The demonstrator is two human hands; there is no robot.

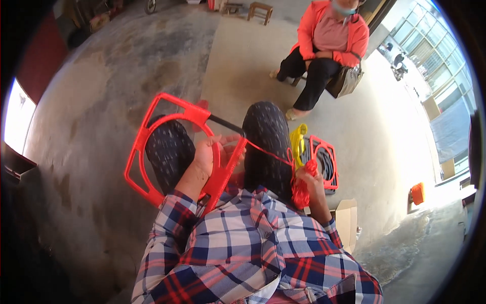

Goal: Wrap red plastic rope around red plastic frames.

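A large angular frame with a ring inside it, mostly wrapped in red, rests across my lap. One bar near its far right corner shows bare black. My left hand grips the ring's right side, fingers curled around the red wrapping. From the frame's corner a thin red cord runs right to a loose red cord bundle. My right hand is closed on that bundle beside my right knee. Just beyond this hand is a yellow bundle.
Right of my right knee lie stacked frames, a red one over black ones. An open cardboard box stands by my right hip. A seated person in a coral jacket is ahead, with a bag. A wooden stool stands farther off.
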